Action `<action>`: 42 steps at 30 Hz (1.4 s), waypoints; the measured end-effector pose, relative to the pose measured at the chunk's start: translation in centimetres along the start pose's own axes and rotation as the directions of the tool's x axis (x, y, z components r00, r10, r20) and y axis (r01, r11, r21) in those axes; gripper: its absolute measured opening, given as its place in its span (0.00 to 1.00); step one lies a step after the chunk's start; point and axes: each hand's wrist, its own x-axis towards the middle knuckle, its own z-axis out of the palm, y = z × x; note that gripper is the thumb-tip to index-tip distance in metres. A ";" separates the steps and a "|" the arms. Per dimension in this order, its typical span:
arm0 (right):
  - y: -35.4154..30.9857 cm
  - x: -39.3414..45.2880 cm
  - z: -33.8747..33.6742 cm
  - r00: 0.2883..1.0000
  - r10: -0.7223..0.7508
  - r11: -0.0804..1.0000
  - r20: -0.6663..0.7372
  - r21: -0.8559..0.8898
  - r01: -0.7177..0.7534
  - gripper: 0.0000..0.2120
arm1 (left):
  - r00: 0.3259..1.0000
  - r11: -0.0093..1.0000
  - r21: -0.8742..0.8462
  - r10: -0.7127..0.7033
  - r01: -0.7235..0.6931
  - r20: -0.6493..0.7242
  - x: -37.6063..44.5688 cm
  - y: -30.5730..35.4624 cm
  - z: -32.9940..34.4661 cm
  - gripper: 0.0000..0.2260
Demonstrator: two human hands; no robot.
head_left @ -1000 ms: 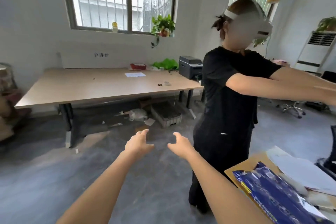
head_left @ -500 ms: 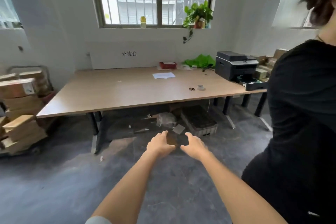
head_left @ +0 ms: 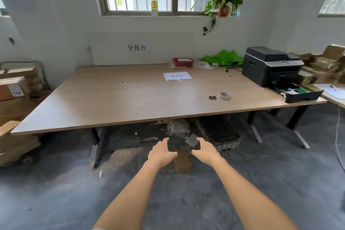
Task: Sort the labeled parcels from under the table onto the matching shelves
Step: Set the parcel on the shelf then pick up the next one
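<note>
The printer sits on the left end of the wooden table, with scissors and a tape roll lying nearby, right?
Not quite. The head view shows the printer on the right end of the wooden table. The scissors and tape roll do lie nearby.

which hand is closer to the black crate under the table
Right. The right hand hovers just left of the black crate, almost at its near corner; the left hand is farther left, past the brown box.

printer [head_left: 271,65], scissors [head_left: 212,97], tape roll [head_left: 224,95], potted plant [head_left: 224,0]
</note>
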 end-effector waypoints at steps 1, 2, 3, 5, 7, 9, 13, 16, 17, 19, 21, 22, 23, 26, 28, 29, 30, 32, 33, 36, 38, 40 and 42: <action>-0.1 2.2 -0.2 1.000 0.009 1.000 0.013 0.001 -0.009 0.32 | 1.000 1.000 0.003 0.001 -0.001 0.016 2.1 0.0 -0.1 0.34; -0.2 4.4 -0.3 0.999 0.019 1.000 0.028 0.001 -0.019 0.32 | 1.000 1.000 0.004 0.001 -0.001 0.030 4.2 0.1 -0.3 0.34; -0.4 6.3 -0.5 0.999 0.027 1.000 0.040 -0.002 -0.027 0.32 | 0.999 1.000 0.006 -0.002 0.002 0.039 6.2 0.1 -0.3 0.34; -0.6 10.1 -0.6 0.998 0.043 0.999 0.051 -0.002 -0.043 0.32 | 0.999 1.000 0.011 -0.013 0.013 0.050 10.1 0.2 -0.3 0.34; -0.4 13.5 -0.7 0.996 0.054 0.999 0.074 -0.008 -0.054 0.32 | 0.997 0.999 0.020 -0.029 0.028 0.075 13.6 0.4 0.1 0.34; 0.3 16.7 -0.6 0.990 0.080 0.997 0.114 -0.024 -0.078 0.32 | 0.991 0.998 0.036 -0.054 0.050 0.120 16.8 0.6 1.0 0.35; 2.6 24.4 -0.4 0.978 0.126 0.992 0.167 0.005 -0.128 0.32 | 0.978 0.994 0.066 -0.095 0.084 0.186 23.5 0.9 3.5 0.35; 4.5 30.9 0.6 0.964 0.147 0.989 0.222 -0.002 -0.150 0.31 | 0.963 0.987 0.076 -0.153 0.139 0.221 29.2 0.3 6.4 0.35; 5.3 33.0 1.2 0.958 0.152 0.988 0.244 -0.004 -0.156 0.32 | 0.958 0.984 0.074 -0.173 0.160 0.229 31.1 0.0 7.7 0.35; 7.2 37.0 2.7 0.945 0.173 0.984 0.278 -0.008 -0.178 0.32 | 0.947 0.978 0.089 -0.204 0.188 0.247 34.7 -0.8 10.4 0.35; 9.1 40.4 4.7 0.924 0.194 0.980 0.328 -0.028 -0.196 0.33 | 0.935 0.973 0.104 -0.227 0.206 0.273 37.6 -1.7 13.0 0.34; 10.0 42.0 5.8 0.914 0.205 0.978 0.350 -0.041 -0.204 0.33 | 0.928 0.971 0.105 -0.236 0.214 0.289 38.9 -2.3 14.4 0.34; 10.9 43.3 7.0 0.905 0.216 0.976 0.367 -0.062 -0.208 0.32 | 0.918 0.968 0.106 -0.249 0.227 0.310 40.0 -3.0 15.8 0.33; 13.7 47.4 10.6 0.896 0.227 0.974 0.383 -0.116 -0.197 0.31 | 0.891 0.961 0.128 -0.276 0.245 0.362 43.7 -5.8 20.1 0.32; 15.9 50.7 13.7 0.890 0.213 0.977 0.403 -0.103 -0.187 0.29 | 0.878 0.961 0.108 -0.276 0.254 0.392 46.8 -8.4 23.7 0.30; 17.2 52.4 15.6 0.889 0.210 0.978 0.407 -0.082 -0.194 0.29 | 0.875 0.963 0.085 -0.268 0.256 0.402 48.5 -9.9 25.6 0.29; 18.5 54.2 17.5 0.892 0.204 0.978 0.404 -0.045 -0.203 0.29 | 0.882 0.965 0.059 -0.258 0.256 0.395 50.2 -11.5 27.7 0.29; 21.3 57.8 21.8 0.907 0.199 0.975 0.370 0.015 -0.220 0.28 | 0.895 0.965 0.039 -0.256 0.260 0.365 53.7 -14.9 32.1 0.30; 22.8 59.8 24.0 0.914 0.202 0.976 0.353 0.009 -0.219 0.28 | 0.895 0.964 0.048 -0.260 0.261 0.363 55.7 -16.6 34.4 0.33; 27.1 66.0 30.6 0.921 0.208 0.978 0.330 -0.064 -0.198 0.28 | 0.898 0.962 0.052 -0.270 0.269 0.347 62.3 -21.9 42.2 0.40; 29.6 70.2 34.5 0.926 0.212 0.977 0.312 -0.068 -0.201 0.27 | 0.909 0.963 0.062 -0.269 0.263 0.319 67.2 -25.4 47.1 0.43; 32.0 74.1 38.1 0.932 0.208 0.978 0.297 -0.058 -0.200 0.27 | 0.917 0.965 0.095 -0.261 0.244 0.302 71.0 -27.8 50.6 0.41; 34.0 77.5 41.0 0.941 0.180 0.984 0.287 -0.037 -0.177 0.29 | 0.926 0.968 0.129 -0.245 0.216 0.286 73.6 -29.2 52.6 0.39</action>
